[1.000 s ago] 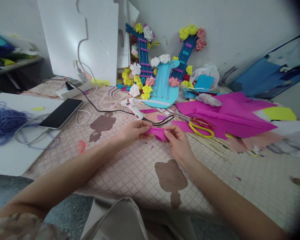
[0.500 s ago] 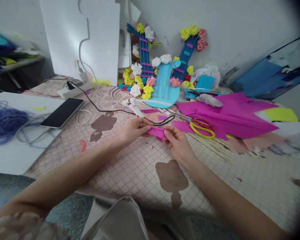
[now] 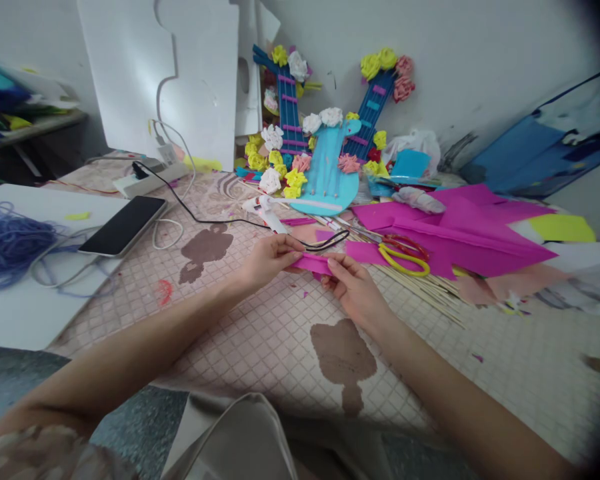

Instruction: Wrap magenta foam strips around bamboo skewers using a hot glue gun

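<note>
A small folded strip of magenta paper is stretched between my two hands, just above the patterned tablecloth. My left hand pinches its left end between thumb and fingers. At the right end, my right hand grips it with the thumb on top; the fingers underneath are partly hidden. Right behind the hands lies a white glue gun with a black cord. Scissors with yellow and red handles rest to the right, beside thin wooden sticks.
Large magenta paper sheets cover the right side. At the back stand paper-flower decorations and a light-blue guitar-shaped cutout. On the left are a phone, tangled purple yarn on a white board, and a power strip.
My right fingers have shifted very slightly on the paper strip. Otherwise both hands keep the same place and hold.
</note>
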`<state>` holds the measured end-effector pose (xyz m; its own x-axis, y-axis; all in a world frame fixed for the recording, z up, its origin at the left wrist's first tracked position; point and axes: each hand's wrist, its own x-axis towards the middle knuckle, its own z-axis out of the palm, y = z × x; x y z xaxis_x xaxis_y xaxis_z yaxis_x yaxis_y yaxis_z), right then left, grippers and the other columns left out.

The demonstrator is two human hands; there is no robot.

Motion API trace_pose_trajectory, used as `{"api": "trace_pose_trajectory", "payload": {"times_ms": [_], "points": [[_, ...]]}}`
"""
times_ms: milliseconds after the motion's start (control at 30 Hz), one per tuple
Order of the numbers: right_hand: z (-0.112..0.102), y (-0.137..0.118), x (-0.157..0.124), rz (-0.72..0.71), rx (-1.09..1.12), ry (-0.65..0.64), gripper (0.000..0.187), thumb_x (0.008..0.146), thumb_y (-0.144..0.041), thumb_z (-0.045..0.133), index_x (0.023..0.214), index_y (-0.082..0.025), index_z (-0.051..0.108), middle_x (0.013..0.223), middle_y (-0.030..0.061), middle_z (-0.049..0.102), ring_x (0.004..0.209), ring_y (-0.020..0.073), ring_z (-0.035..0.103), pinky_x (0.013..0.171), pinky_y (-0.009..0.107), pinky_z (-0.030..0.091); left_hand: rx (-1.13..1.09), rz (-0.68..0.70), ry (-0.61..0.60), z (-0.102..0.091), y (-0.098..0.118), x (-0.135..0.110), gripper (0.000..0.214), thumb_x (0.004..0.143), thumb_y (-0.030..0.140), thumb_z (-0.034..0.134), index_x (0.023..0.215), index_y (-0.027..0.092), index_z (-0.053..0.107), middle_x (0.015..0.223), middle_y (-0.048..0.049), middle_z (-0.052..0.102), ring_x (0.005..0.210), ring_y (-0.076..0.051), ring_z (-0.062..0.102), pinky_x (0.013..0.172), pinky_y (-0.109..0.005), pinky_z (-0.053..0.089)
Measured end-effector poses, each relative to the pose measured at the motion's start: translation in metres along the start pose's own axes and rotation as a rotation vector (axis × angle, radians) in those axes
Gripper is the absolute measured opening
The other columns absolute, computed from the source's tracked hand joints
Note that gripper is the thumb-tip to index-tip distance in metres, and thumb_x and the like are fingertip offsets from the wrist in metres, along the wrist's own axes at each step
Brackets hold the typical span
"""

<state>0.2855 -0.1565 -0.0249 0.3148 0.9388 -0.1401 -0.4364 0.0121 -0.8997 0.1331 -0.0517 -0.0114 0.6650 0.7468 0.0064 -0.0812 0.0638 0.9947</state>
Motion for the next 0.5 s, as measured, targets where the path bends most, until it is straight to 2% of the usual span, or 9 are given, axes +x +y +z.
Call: {"api": "trace_pose_trajectory", "payload": {"times_ms": [167, 500], "points": [[-0.0003, -0.0007, 0.0005, -0.001, -0.027, 0.004, 0.025, 0.068, -0.041, 0.076, 0.076, -0.022, 0.063, 0.064, -0.0036, 0.059, 0.055, 0.0106, 0.05, 0.053, 0.025, 0.041, -0.006, 0.012, -0.017, 0.0004, -0.0002, -0.001, 0.01, 0.075, 0.012, 0.066, 0.084, 0.011, 0.061, 0.073, 0.0001, 0.062, 0.064, -0.008, 0.059, 0.062, -0.02, 0.055], [-0.0008, -0.0005, -0.0003, -0.089, -0.14, 0.058, 0.022, 0.064, -0.035, 0.078, 0.078, -0.022, 0.065, 0.063, -0.004, 0.058, 0.055, 0.0112, 0.051, 0.055, 0.026, 0.044, -0.062, -0.013, -0.038, 0.0004, -0.002, -0.0004, 0.015, 0.072, 0.013, 0.07, 0.086, 0.012, 0.063, 0.076, -0.0008, 0.065, 0.067, -0.009, 0.062, 0.066, -0.023, 0.056]]}}
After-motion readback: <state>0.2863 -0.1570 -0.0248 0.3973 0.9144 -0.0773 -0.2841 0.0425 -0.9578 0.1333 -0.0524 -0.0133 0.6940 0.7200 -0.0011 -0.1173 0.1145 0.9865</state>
